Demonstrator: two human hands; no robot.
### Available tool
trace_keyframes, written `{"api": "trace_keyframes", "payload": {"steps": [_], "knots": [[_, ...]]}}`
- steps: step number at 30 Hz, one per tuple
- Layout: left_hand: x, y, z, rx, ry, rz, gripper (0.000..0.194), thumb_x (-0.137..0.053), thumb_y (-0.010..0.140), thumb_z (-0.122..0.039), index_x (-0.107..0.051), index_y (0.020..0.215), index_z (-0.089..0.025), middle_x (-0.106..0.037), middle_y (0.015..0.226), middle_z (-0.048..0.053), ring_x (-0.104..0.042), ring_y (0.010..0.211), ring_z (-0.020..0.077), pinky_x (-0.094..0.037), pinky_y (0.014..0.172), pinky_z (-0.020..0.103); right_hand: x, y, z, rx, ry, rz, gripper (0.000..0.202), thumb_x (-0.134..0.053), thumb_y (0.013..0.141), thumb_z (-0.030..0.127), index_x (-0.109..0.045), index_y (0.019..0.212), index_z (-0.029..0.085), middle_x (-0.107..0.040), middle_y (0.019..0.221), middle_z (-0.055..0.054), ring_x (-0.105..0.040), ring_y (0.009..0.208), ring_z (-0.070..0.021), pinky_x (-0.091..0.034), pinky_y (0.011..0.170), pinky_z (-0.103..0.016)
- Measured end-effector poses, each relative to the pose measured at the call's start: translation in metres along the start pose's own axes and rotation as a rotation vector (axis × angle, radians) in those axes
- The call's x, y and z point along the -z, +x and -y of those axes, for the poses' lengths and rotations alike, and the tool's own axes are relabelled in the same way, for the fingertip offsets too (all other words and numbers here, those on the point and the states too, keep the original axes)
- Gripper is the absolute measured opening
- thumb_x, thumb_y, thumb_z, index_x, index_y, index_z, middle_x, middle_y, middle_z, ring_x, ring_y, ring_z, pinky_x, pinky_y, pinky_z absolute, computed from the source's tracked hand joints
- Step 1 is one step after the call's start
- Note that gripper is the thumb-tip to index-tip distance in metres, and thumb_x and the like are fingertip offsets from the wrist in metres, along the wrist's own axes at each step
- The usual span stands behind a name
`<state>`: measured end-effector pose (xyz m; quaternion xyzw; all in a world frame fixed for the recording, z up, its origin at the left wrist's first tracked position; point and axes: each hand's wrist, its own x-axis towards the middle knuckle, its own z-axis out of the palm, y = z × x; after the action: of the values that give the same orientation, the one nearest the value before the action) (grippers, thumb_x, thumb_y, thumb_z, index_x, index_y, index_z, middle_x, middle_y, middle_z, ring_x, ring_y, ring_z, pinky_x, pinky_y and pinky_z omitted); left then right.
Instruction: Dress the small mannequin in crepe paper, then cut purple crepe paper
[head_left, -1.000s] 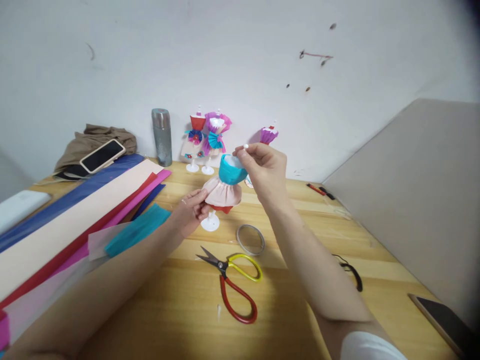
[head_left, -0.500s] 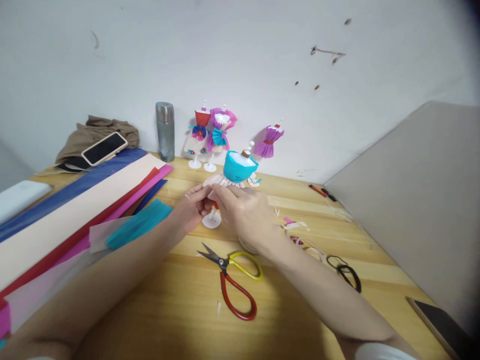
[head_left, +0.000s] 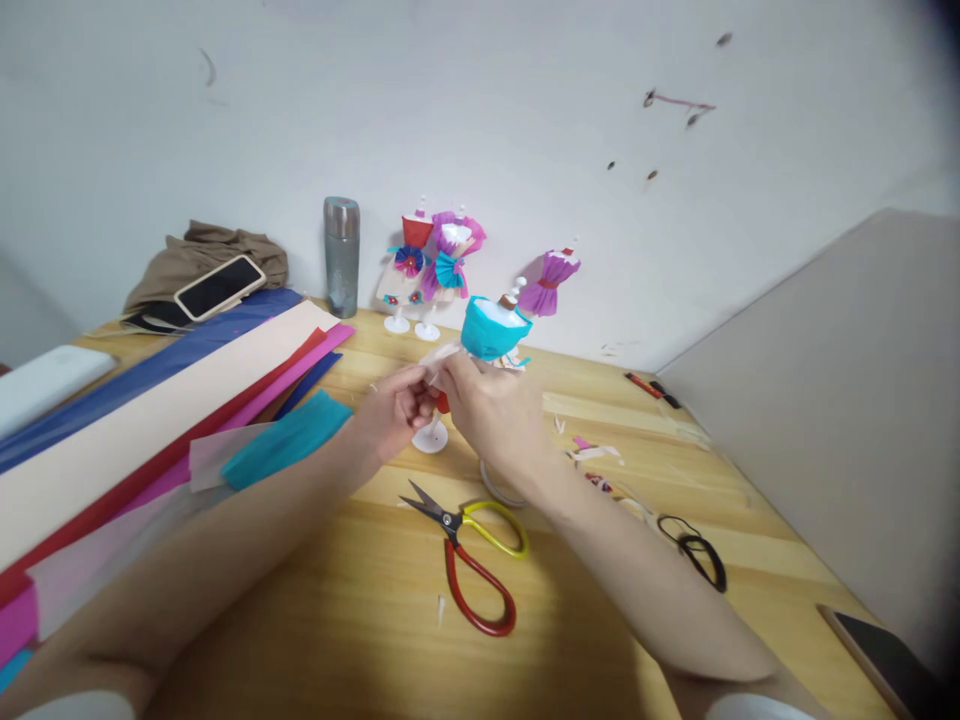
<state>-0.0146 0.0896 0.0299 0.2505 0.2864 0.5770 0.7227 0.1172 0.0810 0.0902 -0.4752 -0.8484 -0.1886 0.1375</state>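
A miniature dress form with a turquoise paper bodice [head_left: 491, 330] stands tilted in front of me on a round white base [head_left: 430, 437]. My left hand [head_left: 397, 408] is closed, thumb and fingers pinching a pale pink crepe paper strip [head_left: 439, 356] at the form's waist. From the other side my right hand [head_left: 493, 408] grips the same strip, its fingers bent inward and hiding most of the waist. Something red [head_left: 442, 402] shows between the hands. On the table below lie scissors [head_left: 450, 520] with one yellow and one red handle, blades parted.
Several dressed miniature forms [head_left: 417, 232] stand at the back, beside a metal flask [head_left: 342, 258]. Coloured paper sheets [head_left: 172, 410], a phone [head_left: 220, 288] and brown cloth [head_left: 202, 250] lie left. Paper scraps [head_left: 596, 453], a black cord [head_left: 697, 555] and another phone [head_left: 877, 650] lie right.
The camera view has shifted slightly, moving the scene rightward. My right hand now covers more of the pleated strip under the turquoise bodice. Both hands still grip the strip.
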Motion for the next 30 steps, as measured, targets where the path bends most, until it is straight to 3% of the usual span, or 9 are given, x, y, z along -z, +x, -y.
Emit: {"api": "trace_keyframes", "payload": {"steps": [3, 7, 12, 17, 20, 23, 26, 28, 30], "knots": [[0.003, -0.001, 0.003, -0.01, -0.004, -0.007, 0.021, -0.064, 0.083, -0.032, -0.06, 0.071, -0.015, -0.056, 0.058, 0.002, -0.046, 0.045, 0.0086, -0.026, 0.038, 0.02, -0.002, 0.001, 0.001, -0.027, 0.006, 0.003, 0.024, -0.047, 0.091, 0.011, -0.07, 0.091, 0.018, -0.075, 0.08, -0.009, -0.062, 0.063, -0.0181, -0.019, 0.052, -0.03], [0.004, -0.004, 0.012, -0.161, 0.062, 0.045, 0.033, -0.073, 0.078, -0.046, -0.06, 0.076, -0.015, -0.055, 0.06, 0.001, -0.042, 0.045, 0.0078, -0.022, 0.039, 0.021, -0.004, 0.003, 0.0, -0.034, -0.003, -0.038, 0.022, -0.049, 0.091, 0.013, -0.07, 0.088, 0.018, -0.075, 0.078, -0.009, -0.062, 0.062, -0.0187, -0.018, 0.052, -0.03], [-0.001, -0.006, 0.019, -0.284, 0.156, 0.003, 0.031, -0.083, 0.068, -0.035, -0.061, 0.076, -0.015, -0.05, 0.056, -0.004, -0.036, 0.042, 0.0039, -0.019, 0.04, 0.02, -0.012, 0.0, -0.005, 0.018, 0.023, -0.135, 0.022, -0.049, 0.087, 0.009, -0.069, 0.081, 0.017, -0.072, 0.07, -0.007, -0.059, 0.055, -0.0168, -0.019, 0.051, -0.03], [0.001, -0.004, 0.018, -0.292, 0.158, -0.044, 0.026, -0.08, 0.07, -0.031, -0.06, 0.069, -0.015, -0.047, 0.048, -0.005, -0.036, 0.04, 0.0041, -0.022, 0.04, 0.019, -0.018, -0.012, -0.012, 0.119, 0.345, -0.463, 0.018, -0.05, 0.092, 0.016, -0.065, 0.082, 0.018, -0.069, 0.067, -0.003, -0.057, 0.054, -0.0123, -0.033, 0.052, -0.026], [0.003, -0.003, 0.016, -0.268, 0.125, -0.06, 0.022, -0.079, 0.069, -0.025, -0.06, 0.069, -0.014, -0.052, 0.052, -0.004, -0.04, 0.042, 0.0038, -0.025, 0.04, 0.017, -0.013, -0.017, -0.021, 0.002, 0.624, -0.681, 0.009, -0.055, 0.09, 0.019, -0.061, 0.084, 0.02, -0.058, 0.059, 0.004, -0.048, 0.047, -0.0088, -0.035, 0.049, -0.023], [0.002, -0.002, 0.015, -0.248, 0.088, -0.049, 0.022, -0.078, 0.069, -0.022, -0.058, 0.067, -0.014, -0.056, 0.059, -0.002, -0.044, 0.044, 0.0039, -0.026, 0.04, 0.016, -0.004, -0.012, -0.035, -0.125, 0.773, -0.797, 0.004, -0.06, 0.088, 0.024, -0.059, 0.091, 0.022, -0.053, 0.06, 0.005, -0.048, 0.049, -0.0103, -0.038, 0.048, -0.023], [0.001, -0.001, 0.016, -0.228, 0.073, -0.013, 0.023, -0.079, 0.07, -0.023, -0.058, 0.068, -0.013, -0.056, 0.06, -0.002, -0.044, 0.044, 0.0041, -0.027, 0.039, 0.015, 0.002, 0.003, -0.048, -0.132, 0.871, -0.787, 0.023, -0.062, 0.087, 0.032, -0.059, 0.107, 0.023, -0.066, 0.088, -0.004, -0.064, 0.077, -0.0167, -0.049, 0.063, -0.029], [0.001, -0.001, 0.017, -0.216, 0.063, 0.021, 0.025, -0.08, 0.07, -0.025, -0.058, 0.07, -0.013, -0.057, 0.061, -0.001, -0.045, 0.044, 0.0044, -0.028, 0.039, 0.015, 0.004, 0.015, -0.054, -0.124, 0.932, -0.727, 0.032, -0.061, 0.086, 0.038, -0.059, 0.114, 0.023, -0.068, 0.106, -0.009, -0.066, 0.097, -0.0216, -0.053, 0.075, -0.035], [0.002, 0.0, 0.018, -0.204, 0.048, 0.045, 0.026, -0.081, 0.07, -0.028, -0.059, 0.071, -0.013, -0.058, 0.063, 0.0, -0.045, 0.045, 0.0048, -0.028, 0.038, 0.015, 0.003, 0.026, -0.056, -0.137, 1.001, -0.644, 0.034, -0.06, 0.086, 0.043, -0.061, 0.112, 0.022, -0.069, 0.108, -0.009, -0.066, 0.102, -0.0236, -0.053, 0.081, -0.039]]}}
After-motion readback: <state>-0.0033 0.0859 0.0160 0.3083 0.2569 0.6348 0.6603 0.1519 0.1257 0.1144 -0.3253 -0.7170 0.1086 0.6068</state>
